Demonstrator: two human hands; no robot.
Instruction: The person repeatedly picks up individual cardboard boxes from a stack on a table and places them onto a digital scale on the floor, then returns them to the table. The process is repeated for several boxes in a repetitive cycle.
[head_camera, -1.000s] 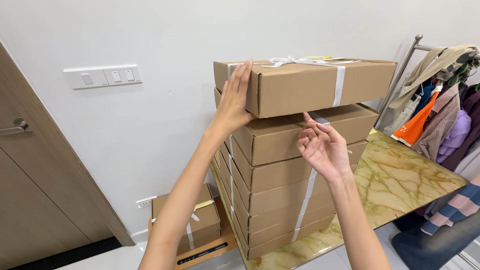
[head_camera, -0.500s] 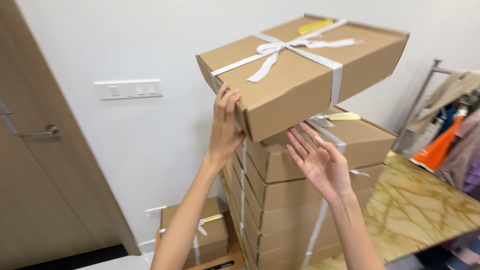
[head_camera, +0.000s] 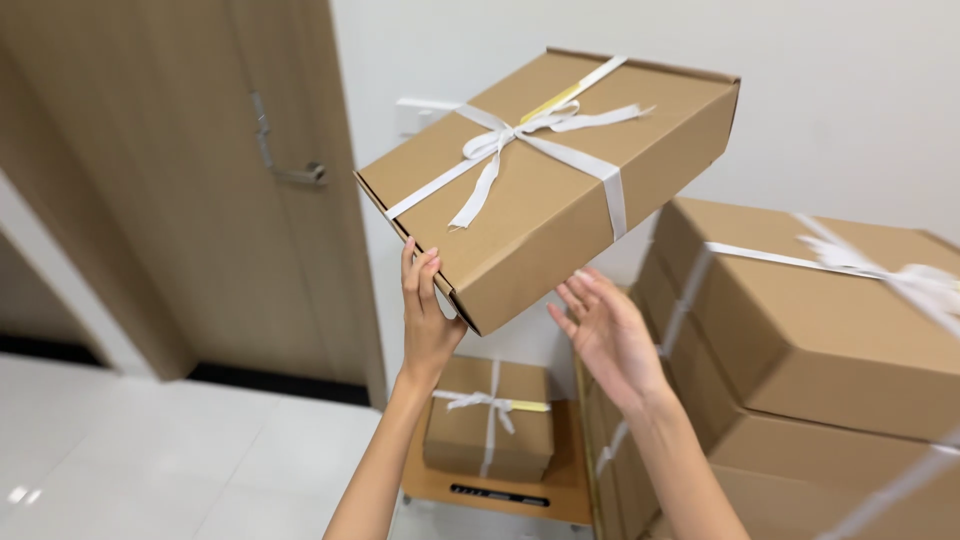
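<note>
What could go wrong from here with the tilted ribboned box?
The brown cardboard box tied with white ribbon is steeply tilted, and only the left hand touches its low corner; the right hand is open beneath it, so it might slip. Falling, it could hit the smaller ribboned box below.

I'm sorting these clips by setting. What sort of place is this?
Probably a small packing or storage room: a stack of ribboned cardboard boxes, one more box on a low wooden stand, and a wooden door.
</note>
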